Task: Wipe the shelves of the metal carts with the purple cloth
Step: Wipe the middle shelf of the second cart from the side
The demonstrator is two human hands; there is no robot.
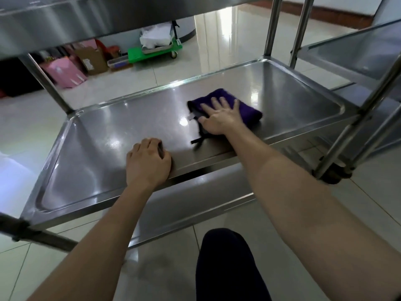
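A folded purple cloth [249, 109] lies on the middle shelf [112, 127] of a steel cart, right of its centre. My right hand [219, 118] lies flat on the cloth with fingers spread, pressing it against the shelf. My left hand [147, 164] curls over the shelf's near rim, fingers bent onto the metal. Above, the underside of the cart's top shelf [86, 20] fills the upper left. A lower shelf [195, 203] shows beneath the near rim.
A second steel cart [355, 53] stands close on the right, its posts [364, 118] and a caster [332, 177] beside mine. Beyond, on the tiled floor, sit a green trolley [152, 52], cardboard boxes [93, 57] and pink bags [65, 72]. My dark-trousered knee [225, 257] is below.
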